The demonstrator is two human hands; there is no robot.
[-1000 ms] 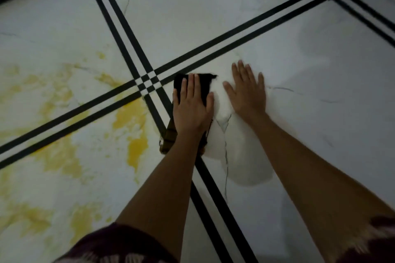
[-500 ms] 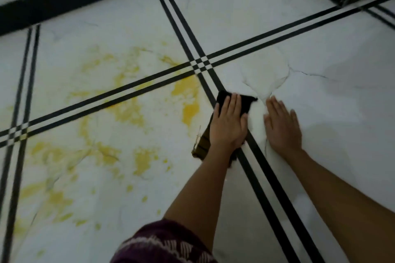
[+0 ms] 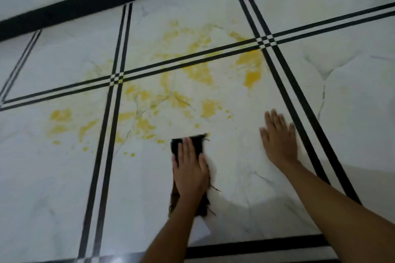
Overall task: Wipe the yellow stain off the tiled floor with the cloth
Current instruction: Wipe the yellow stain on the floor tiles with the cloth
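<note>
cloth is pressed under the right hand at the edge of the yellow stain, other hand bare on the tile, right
Wrong hand: the head view shows the cloth under the left hand, not the right. It is at the edge of the stain, and the right hand rests bare on the tile.

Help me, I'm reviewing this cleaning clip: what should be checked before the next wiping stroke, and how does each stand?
1. Left hand flat on the cloth: ok.
2. Cloth on the yellow stain: not ok, it lies short of the main patches.
3. Right hand braced on the floor, off the stain: ok.
4. Path from cloth to stain free: ok.
5. Cloth damp: cannot tell.
</note>
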